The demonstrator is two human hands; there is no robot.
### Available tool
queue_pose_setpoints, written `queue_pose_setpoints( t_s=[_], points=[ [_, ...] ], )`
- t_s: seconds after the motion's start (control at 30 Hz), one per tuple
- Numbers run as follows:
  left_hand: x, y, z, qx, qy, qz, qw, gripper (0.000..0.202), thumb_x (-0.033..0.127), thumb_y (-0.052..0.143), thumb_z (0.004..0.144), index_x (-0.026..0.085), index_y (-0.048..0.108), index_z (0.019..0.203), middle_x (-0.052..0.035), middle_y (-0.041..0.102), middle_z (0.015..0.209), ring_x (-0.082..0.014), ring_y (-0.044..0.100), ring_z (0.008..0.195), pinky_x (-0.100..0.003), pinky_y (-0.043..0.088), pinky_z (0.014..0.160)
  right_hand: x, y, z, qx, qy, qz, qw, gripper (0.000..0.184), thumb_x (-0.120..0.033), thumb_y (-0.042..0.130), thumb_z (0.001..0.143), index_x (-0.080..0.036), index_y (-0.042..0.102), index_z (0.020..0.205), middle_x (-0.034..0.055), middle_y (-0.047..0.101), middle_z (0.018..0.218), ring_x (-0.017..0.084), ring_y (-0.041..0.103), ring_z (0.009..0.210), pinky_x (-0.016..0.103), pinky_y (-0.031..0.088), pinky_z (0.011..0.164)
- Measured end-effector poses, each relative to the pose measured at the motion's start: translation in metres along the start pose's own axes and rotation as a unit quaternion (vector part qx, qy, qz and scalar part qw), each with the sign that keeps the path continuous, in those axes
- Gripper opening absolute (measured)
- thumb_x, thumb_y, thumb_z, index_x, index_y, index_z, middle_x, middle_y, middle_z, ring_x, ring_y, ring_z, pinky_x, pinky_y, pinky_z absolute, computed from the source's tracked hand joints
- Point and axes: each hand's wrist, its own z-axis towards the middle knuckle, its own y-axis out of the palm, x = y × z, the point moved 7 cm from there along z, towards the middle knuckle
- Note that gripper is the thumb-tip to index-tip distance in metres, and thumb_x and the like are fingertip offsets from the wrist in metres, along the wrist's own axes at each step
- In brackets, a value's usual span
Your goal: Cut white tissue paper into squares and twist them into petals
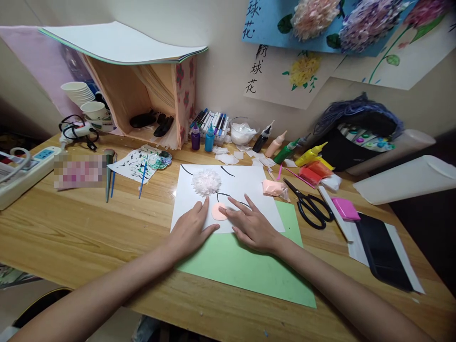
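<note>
A white sheet of paper lies partly over a green sheet on the wooden table. On it are black curved lines, a fluffy pale-white paper flower and a flat round piece of peach clay. My left hand rests on the white sheet left of the clay, thumb and index finger apart, holding nothing. My right hand has its fingers spread, with one fingertip on the clay's right part. A wrapped block of peach clay lies at the sheet's right edge.
Black scissors lie right of the sheets, near a pink clay pack. Paint bottles and markers stand at the back. Paintbrushes and a paint-smeared sheet are at left, beside a power strip.
</note>
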Motion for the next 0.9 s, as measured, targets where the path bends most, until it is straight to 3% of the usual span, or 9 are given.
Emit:
queue_pose_setpoints(
  t_s=[0.2,0.3,0.43,0.67,0.73,0.8,0.9],
  points=[
    [-0.001,0.000,0.000,0.007,0.001,0.009,1.000,0.067,0.048,0.041,0.089,0.011,0.020,0.142,-0.0146,0.055,0.110,-0.0269,0.059,0.096,-0.037,0.050,0.076,-0.002,0.000,-0.002,0.007,-0.019,0.012,1.000,0.050,-0.019,0.039,0.087,-0.017,0.037,0.137,0.0040,0.053,0.135,0.019,0.024,0.140,0.049,0.008,0.116],
    [0.000,0.001,-0.001,0.014,0.009,0.014,1.000,0.065,0.047,0.040,0.090,0.012,0.020,0.141,-0.0142,0.055,0.110,-0.0264,0.059,0.096,-0.037,0.050,0.075,-0.001,0.000,0.000,0.002,-0.007,0.012,1.000,0.053,-0.024,0.041,0.088,-0.017,0.032,0.139,0.0048,0.047,0.139,0.021,0.017,0.141,0.050,0.009,0.116],
    [0.001,0.001,-0.001,0.016,0.016,0.021,1.000,0.065,0.047,0.039,0.090,0.012,0.019,0.142,-0.0142,0.055,0.110,-0.0263,0.059,0.096,-0.036,0.050,0.075,0.003,0.003,0.004,-0.013,0.009,0.024,1.000,0.051,-0.029,0.041,0.089,-0.019,0.033,0.139,0.0057,0.049,0.138,0.021,0.024,0.139,0.052,0.005,0.116],
    [0.002,0.000,-0.001,0.003,0.033,0.006,0.999,0.063,0.046,0.036,0.092,0.014,0.018,0.143,-0.0119,0.055,0.108,-0.0243,0.058,0.094,-0.036,0.049,0.075,0.005,0.004,0.006,-0.009,0.007,0.046,0.999,0.058,-0.035,0.043,0.090,-0.018,0.024,0.142,0.0074,0.046,0.140,0.023,0.019,0.141,0.054,0.006,0.115],
    [0.006,-0.001,-0.003,-0.002,0.049,0.005,0.999,0.058,0.043,0.034,0.093,0.017,0.022,0.143,-0.0101,0.054,0.102,-0.0228,0.057,0.089,-0.036,0.049,0.072,0.006,-0.002,0.004,0.027,0.000,0.067,0.997,0.055,-0.032,0.042,0.090,-0.019,0.024,0.141,0.0073,0.048,0.138,0.023,0.024,0.139,0.054,0.010,0.115],
    [0.012,-0.003,-0.005,0.004,0.074,0.012,0.997,0.052,0.043,0.034,0.093,0.024,0.030,0.141,-0.0088,0.053,0.098,-0.0221,0.054,0.087,-0.036,0.048,0.071,0.014,-0.014,-0.002,0.110,0.021,0.091,0.990,0.049,-0.026,0.039,0.091,-0.021,0.027,0.138,0.0075,0.050,0.136,0.022,0.031,0.136,0.054,0.016,0.114],
    [0.019,-0.007,-0.007,0.034,0.117,0.029,0.992,0.050,0.047,0.038,0.091,0.032,0.035,0.138,-0.0095,0.051,0.112,-0.0248,0.049,0.102,-0.043,0.045,0.085,0.039,-0.034,-0.026,0.260,0.118,0.123,0.951,0.039,-0.023,0.035,0.092,-0.022,0.038,0.130,0.0092,0.056,0.129,0.023,0.045,0.127,0.052,0.030,0.108]
  ],
)
